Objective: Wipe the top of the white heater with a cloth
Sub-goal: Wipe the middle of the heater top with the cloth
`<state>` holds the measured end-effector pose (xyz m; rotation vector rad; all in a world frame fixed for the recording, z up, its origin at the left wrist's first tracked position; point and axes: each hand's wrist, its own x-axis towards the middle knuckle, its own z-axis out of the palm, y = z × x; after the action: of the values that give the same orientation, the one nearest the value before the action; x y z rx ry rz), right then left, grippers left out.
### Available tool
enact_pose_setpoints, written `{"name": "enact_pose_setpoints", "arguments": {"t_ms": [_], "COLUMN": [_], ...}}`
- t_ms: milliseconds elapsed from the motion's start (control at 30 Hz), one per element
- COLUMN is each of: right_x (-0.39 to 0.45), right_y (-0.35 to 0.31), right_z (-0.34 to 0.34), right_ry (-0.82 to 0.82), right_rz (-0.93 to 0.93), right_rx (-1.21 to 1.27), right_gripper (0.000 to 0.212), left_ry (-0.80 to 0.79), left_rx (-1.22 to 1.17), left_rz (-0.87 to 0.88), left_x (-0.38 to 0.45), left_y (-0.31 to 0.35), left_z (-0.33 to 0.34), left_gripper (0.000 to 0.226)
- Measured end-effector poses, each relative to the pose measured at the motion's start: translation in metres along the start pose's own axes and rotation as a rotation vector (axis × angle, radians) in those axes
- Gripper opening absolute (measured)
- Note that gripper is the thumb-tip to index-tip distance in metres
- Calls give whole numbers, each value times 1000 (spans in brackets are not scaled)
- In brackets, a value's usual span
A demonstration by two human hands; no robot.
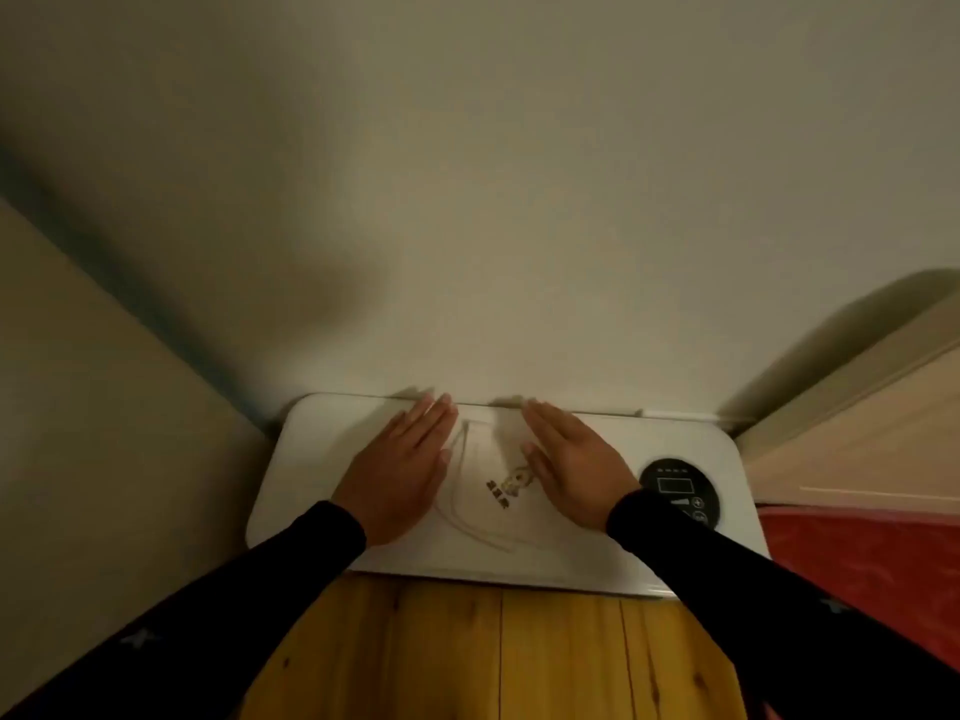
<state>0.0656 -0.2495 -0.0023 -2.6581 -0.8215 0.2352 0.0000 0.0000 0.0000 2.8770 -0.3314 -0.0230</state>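
Note:
The white heater (322, 433) stands against the wall, its flat top facing me. A white cloth (488, 459) with a small printed logo lies spread in the middle of that top. My left hand (400, 470) rests flat on the cloth's left side, fingers straight and together. My right hand (576, 459) lies flat on the cloth's right side in the same way. Neither hand grips the cloth; both press down on it. Both arms wear dark sleeves.
A round black control panel (678, 491) sits on the heater's right end. A light wooden piece of furniture (857, 433) with a red cover (857, 563) stands to the right. A wall closes the left side. Wooden floorboards (493, 657) lie below the heater.

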Motion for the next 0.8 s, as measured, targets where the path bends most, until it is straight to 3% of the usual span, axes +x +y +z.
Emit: {"name": "enact_pose_setpoints", "arguments": {"t_ms": [367,800], "right_x": [-6,-6], "right_y": [1,7], "right_z": [62,61], "right_ry": [96,8], "right_rz": [-108,-157], "right_rx": [-57,-89], "right_gripper": [57,62], "left_ry": [58,39], "left_rx": [-91,-68], "left_rz": [21,-4], "left_x": [13,15], "left_y": [32,36], "left_z": [70,78], "left_gripper": [56,63]}}
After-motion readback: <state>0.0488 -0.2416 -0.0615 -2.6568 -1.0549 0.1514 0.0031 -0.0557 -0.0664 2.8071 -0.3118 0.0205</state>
